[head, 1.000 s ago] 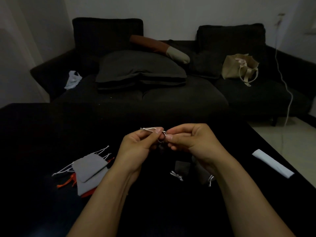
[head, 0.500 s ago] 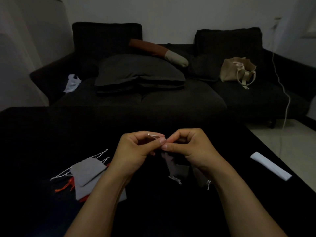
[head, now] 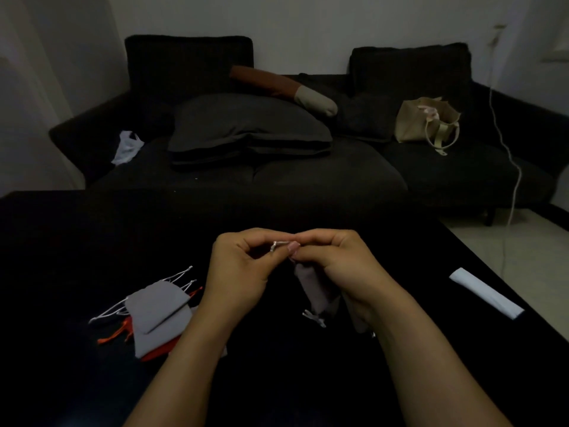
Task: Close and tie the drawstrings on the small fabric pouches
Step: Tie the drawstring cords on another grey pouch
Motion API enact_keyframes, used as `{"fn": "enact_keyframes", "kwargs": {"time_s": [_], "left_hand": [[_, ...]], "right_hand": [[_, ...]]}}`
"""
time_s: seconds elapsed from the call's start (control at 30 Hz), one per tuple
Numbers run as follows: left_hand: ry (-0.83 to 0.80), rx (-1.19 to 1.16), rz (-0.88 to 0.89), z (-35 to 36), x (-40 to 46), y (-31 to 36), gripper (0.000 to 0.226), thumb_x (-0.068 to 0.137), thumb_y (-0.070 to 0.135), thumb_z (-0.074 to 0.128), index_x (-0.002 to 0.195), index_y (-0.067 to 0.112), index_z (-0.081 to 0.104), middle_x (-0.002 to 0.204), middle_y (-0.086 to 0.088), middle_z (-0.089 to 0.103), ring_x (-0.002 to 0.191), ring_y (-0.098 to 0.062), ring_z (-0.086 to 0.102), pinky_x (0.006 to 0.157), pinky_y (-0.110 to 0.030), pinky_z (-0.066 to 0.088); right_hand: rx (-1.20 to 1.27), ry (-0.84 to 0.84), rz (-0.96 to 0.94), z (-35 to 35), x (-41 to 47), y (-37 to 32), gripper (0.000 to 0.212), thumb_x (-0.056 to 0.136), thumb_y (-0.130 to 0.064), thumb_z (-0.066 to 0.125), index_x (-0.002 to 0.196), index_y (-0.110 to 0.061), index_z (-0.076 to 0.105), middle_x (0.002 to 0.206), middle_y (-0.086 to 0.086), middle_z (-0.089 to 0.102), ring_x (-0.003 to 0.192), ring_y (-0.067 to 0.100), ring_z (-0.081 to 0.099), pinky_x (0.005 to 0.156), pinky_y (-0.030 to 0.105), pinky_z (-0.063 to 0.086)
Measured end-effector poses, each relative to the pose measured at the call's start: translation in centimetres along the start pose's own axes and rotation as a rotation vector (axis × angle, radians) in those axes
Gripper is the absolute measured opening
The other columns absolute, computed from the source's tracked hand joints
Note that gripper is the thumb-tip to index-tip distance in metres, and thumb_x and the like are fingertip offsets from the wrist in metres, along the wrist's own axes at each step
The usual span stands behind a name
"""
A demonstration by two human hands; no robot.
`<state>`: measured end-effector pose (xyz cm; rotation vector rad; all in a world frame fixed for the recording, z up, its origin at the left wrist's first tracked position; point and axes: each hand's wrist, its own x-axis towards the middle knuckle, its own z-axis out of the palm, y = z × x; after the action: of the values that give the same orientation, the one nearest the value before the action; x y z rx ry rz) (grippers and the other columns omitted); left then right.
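My left hand (head: 238, 266) and my right hand (head: 335, 260) meet above the black table (head: 77, 241), fingertips pinched together on the white drawstring (head: 278, 244) of a small grey pouch (head: 311, 288). The pouch hangs down below my right hand. On the table under it lies another grey pouch whose white tied cord (head: 314, 317) shows. To the left sits a pile of grey pouches (head: 157, 312) with loose white strings, over an orange pouch (head: 154, 354) with orange cords.
A folded white paper strip (head: 486, 292) lies near the table's right edge. Behind the table stands a dark sofa (head: 308, 177) with cushions, a beige tote bag (head: 426, 123) and a white plastic bag (head: 126, 146). A white cable (head: 511, 167) hangs at the right.
Both hands have stayed pinched together on the drawstring, working it. The grey pouch now hangs lower and more visibly beneath my right hand.
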<state>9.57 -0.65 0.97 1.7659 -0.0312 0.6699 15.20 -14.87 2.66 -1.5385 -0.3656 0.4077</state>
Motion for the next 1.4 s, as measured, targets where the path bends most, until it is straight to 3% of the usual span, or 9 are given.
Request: {"fn": "enact_keyframes", "kwargs": {"time_s": [0.2, 0.47, 0.63, 0.73, 0.9, 1.03, 1.2, 1.3, 1.4], "left_hand": [[0.005, 0.016, -0.024, -0.2, 0.0, -0.1, 0.018, 0.078, 0.005, 0.077, 0.088, 0.019, 0.079, 0.085, 0.004, 0.078, 0.084, -0.01, 0.074, 0.075, -0.021, 0.055], [0.096, 0.046, 0.052, 0.3, -0.1, -0.1, 0.015, 0.077, 0.006, 0.079, 0.085, 0.018, 0.079, 0.086, 0.003, 0.076, 0.082, -0.009, 0.072, 0.074, -0.018, 0.054], [0.156, -0.12, -0.021, 0.1, 0.3, 0.2, 0.015, 0.078, 0.0, 0.075, 0.087, 0.012, 0.078, 0.085, 0.0, 0.078, 0.083, -0.01, 0.074, 0.074, -0.017, 0.053], [0.157, -0.195, -0.098, 0.5, 0.1, 0.7, 0.014, 0.081, 0.001, 0.072, 0.086, 0.013, 0.077, 0.083, 0.003, 0.078, 0.081, -0.005, 0.073, 0.07, -0.013, 0.053], [0.156, -0.475, -0.318, 1.5, 0.0, 0.7, 0.019, 0.078, 0.028, 0.067, 0.089, 0.018, 0.079, 0.097, -0.007, 0.077, 0.091, -0.017, 0.073, 0.076, -0.026, 0.056], [0.196, -0.772, -0.482, 2.2, 0.1, 1.3, 0.021, 0.085, 0.029, 0.06, 0.093, 0.016, 0.076, 0.095, -0.01, 0.076, 0.085, -0.016, 0.074, 0.071, -0.026, 0.059], [0.244, -0.942, -0.564, 1.8, 0.3, 1.9, 0.022, 0.096, 0.029, 0.053, 0.097, 0.015, 0.07, 0.082, -0.008, 0.075, 0.073, -0.018, 0.074, 0.063, -0.03, 0.06], [0.261, -0.947, -0.593, 1.4, 0.6, 1.4, 0.02, 0.092, 0.03, 0.057, 0.093, 0.016, 0.07, 0.084, -0.004, 0.075, 0.08, -0.014, 0.073, 0.077, -0.031, 0.056], [0.28, -0.949, -0.607, 1.0, 0.9, 0.9, 0.018, 0.094, 0.028, 0.057, 0.09, 0.016, 0.07, 0.085, -0.001, 0.075, 0.078, -0.011, 0.073, 0.08, -0.031, 0.052]], "right_hand": [[-0.049, 0.037, 0.004, 0.5, 0.0, 0.2, 0.016, 0.082, -0.002, 0.07, 0.087, -0.013, 0.08, 0.086, 0.006, 0.077, 0.089, 0.019, 0.074, 0.084, 0.031, 0.058], [0.093, 0.098, -0.095, 1.1, -0.1, 0.4, 0.019, 0.086, 0.002, 0.067, 0.095, -0.011, 0.077, 0.09, 0.009, 0.077, 0.089, 0.019, 0.073, 0.08, 0.025, 0.058], [0.425, 0.057, 0.035, 1.8, -0.1, -0.2, 0.018, 0.088, -0.001, 0.062, 0.097, -0.009, 0.076, 0.091, 0.012, 0.076, 0.079, 0.016, 0.071, 0.072, 0.023, 0.057], [0.573, 0.124, 0.114, 2.4, 0.1, 0.0, 0.014, 0.087, -0.006, 0.065, 0.093, -0.013, 0.075, 0.095, 0.011, 0.076, 0.087, 0.02, 0.071, 0.083, 0.032, 0.057], [0.776, 0.159, 0.196, 2.8, 0.1, -0.3, 0.02, 0.088, -0.002, 0.062, 0.104, -0.013, 0.068, 0.102, 0.013, 0.073, 0.092, 0.026, 0.068, 0.091, 0.04, 0.052], [0.896, 0.139, 0.178, 3.0, 0.6, 0.0, 0.017, 0.09, -0.005, 0.06, 0.102, -0.014, 0.069, 0.096, 0.007, 0.074, 0.092, 0.021, 0.068, 0.094, 0.037, 0.052], [0.933, 0.133, 0.149, 2.7, 1.1, 0.2, 0.014, 0.094, -0.007, 0.056, 0.098, -0.015, 0.067, 0.084, -0.001, 0.077, 0.064, 0.006, 0.061, 0.064, 0.019, 0.056], [0.933, 0.138, 0.148, 2.5, 1.0, 0.0, 0.014, 0.096, -0.006, 0.053, 0.102, -0.012, 0.063, 0.086, 0.004, 0.077, 0.059, 0.007, 0.061, 0.059, 0.021, 0.055], [0.888, 0.162, 0.121, 2.4, 1.1, -0.2, 0.014, 0.098, -0.004, 0.051, 0.099, -0.01, 0.063, 0.071, 0.003, 0.072, 0.055, 0.008, 0.056, 0.053, 0.019, 0.047]]}}
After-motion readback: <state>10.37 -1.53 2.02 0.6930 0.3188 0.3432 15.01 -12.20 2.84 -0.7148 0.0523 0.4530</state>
